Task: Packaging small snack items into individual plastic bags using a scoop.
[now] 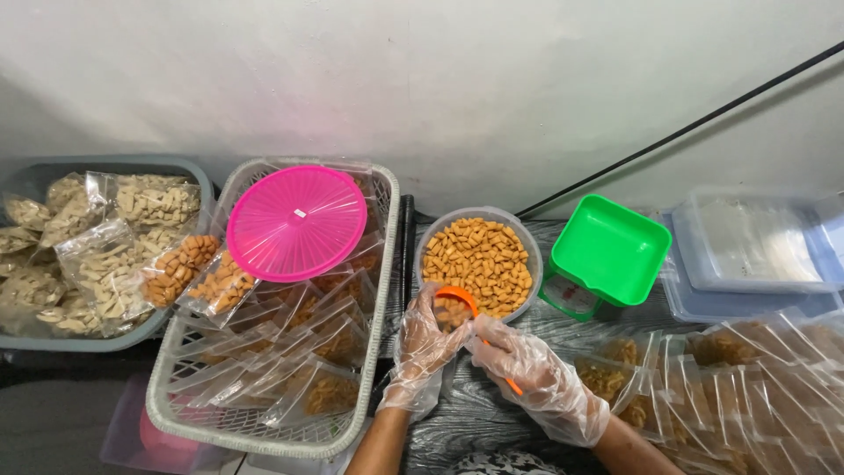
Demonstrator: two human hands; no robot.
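Observation:
Both my hands wear thin clear plastic gloves. My right hand (pixel 536 374) grips the handle of a small orange scoop (pixel 457 299) filled with golden snack pieces. My left hand (pixel 422 347) is closed around a small clear plastic bag held just under the scoop's cup. Both hands hover at the near rim of a clear round bowl (pixel 479 215) heaped with the same orange-brown snack pieces.
A white plastic basket (pixel 176 387) on the left holds several filled snack bags and a pink round lid (pixel 296 222). A grey tub (pixel 189 176) of pale snack bags sits far left. A green scale (pixel 607 251), clear boxes (pixel 756 246) and filled bags (pixel 730 369) lie right.

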